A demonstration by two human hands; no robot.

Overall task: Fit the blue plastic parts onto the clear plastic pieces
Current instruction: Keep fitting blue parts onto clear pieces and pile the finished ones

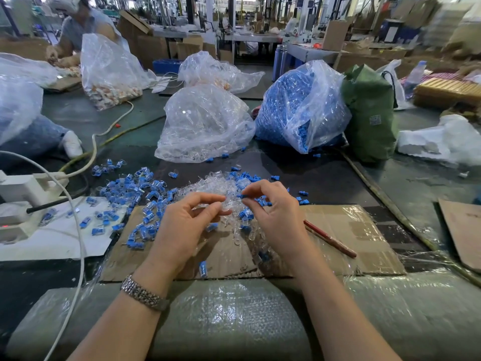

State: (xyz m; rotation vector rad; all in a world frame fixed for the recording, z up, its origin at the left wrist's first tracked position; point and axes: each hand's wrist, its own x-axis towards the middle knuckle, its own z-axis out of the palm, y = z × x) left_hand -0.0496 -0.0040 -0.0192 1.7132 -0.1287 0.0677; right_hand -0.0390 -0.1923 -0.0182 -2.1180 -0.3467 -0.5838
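While left hand (192, 217) pinches clear piece (208, 204), right hand (273, 207) pinches blue part (243, 196); bag (302, 105) holds blue parts.

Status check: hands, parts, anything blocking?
Left hand pinching clear piece. Right hand pinching blue part. Parts apart, not yet fitted. Nothing blocking.

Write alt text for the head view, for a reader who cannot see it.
Over a sheet of cardboard, the left hand pinches a clear plastic piece while the right hand pinches a blue plastic part beside it, not yet joined. Assembled pieces lie scattered to the left; a bag of clear pieces and a bag of blue parts stand behind.
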